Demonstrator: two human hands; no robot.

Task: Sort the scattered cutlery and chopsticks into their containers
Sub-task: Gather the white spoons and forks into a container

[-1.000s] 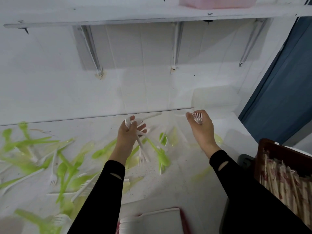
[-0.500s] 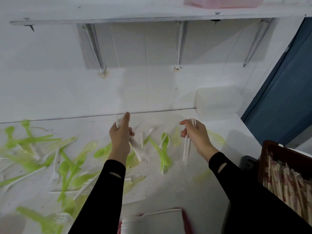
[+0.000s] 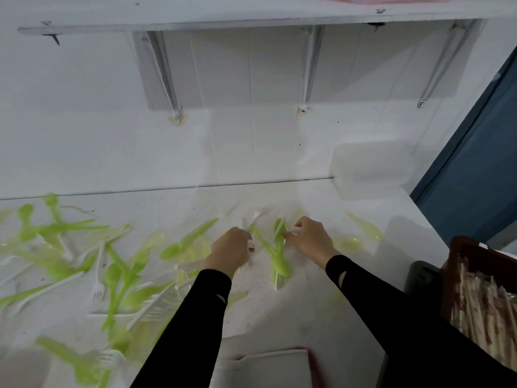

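Note:
Green plastic spoons (image 3: 112,275) and white plastic forks (image 3: 98,292) lie scattered over the white table (image 3: 321,312), mostly on its left half. My left hand (image 3: 229,253) is low over the table's middle, its fingers curled round a bunch of white forks (image 3: 193,266) that is blurred and mostly hidden. My right hand (image 3: 310,239) is just to its right and pinches a white fork (image 3: 279,232) that lies across a green spoon (image 3: 281,264). Wrapped chopsticks (image 3: 486,312) fill a dark red crate (image 3: 458,253) at the right edge.
A white container (image 3: 274,365) sits at the near table edge between my arms. A translucent box (image 3: 369,169) stands at the back right against the wall. A shelf on brackets (image 3: 167,79) hangs above. Two pale green pieces (image 3: 363,228) lie to the right of my right hand.
Both hands have dropped from raised positions to the table's middle and come closer together. My right hand now reaches a white fork lying on a green spoon.

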